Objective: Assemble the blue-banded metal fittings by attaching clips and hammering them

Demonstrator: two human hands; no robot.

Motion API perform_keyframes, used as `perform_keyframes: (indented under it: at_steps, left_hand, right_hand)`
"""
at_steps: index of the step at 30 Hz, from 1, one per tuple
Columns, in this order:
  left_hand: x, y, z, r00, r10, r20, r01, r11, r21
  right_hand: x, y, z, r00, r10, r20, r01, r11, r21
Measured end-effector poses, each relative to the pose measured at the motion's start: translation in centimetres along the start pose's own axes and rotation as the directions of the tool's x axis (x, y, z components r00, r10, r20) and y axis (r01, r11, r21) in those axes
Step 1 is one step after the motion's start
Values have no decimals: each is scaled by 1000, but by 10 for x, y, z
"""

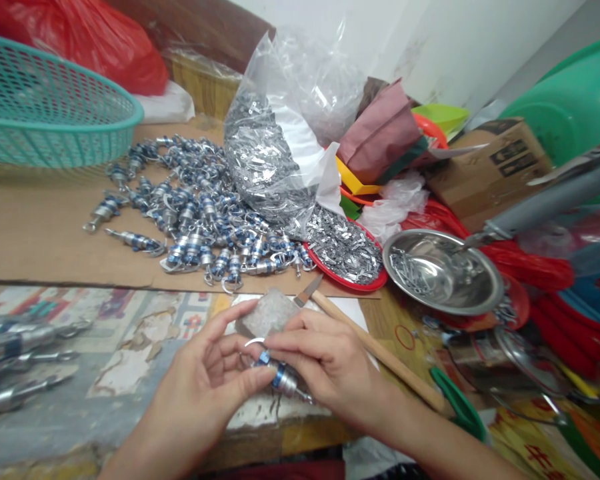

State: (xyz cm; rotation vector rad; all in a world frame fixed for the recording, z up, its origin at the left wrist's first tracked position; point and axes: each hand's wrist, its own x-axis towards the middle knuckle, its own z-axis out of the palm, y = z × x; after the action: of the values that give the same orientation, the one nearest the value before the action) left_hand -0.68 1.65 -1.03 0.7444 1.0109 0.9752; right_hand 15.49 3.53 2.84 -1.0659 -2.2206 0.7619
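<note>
Between my hands is a blue-and-silver metal fitting [283, 380] with a curved silver hook at one end. My left hand [205, 367] is closed, its thumb pressing the fitting near the blue part. The fingers of my right hand [325, 357] pinch at the hook end, partly covering it. Just beyond my fingertips sits a rough, greyish lump [265, 312]. A wooden-handled hammer [380, 353] lies past my right hand, its metal head beside the lump. Farther back, many similar blue-and-silver fittings [195, 213] are heaped on cardboard.
A clear bag [265, 153] of small metal clips leans behind a red dish [347, 250] heaped with clips. To its right stands a steel bowl [443, 270] with small parts. A turquoise basket [55, 107] is at back left; longer metal fittings [20, 360] lie at left.
</note>
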Motion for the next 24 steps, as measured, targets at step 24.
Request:
perform_keyframes:
  at_steps: [24]
  left_hand:
    - [-2,6,1,997,-10,-74,14,998,57]
  right_hand:
    - [-71,-15,-47,994,-106,-4,92,882,-463]
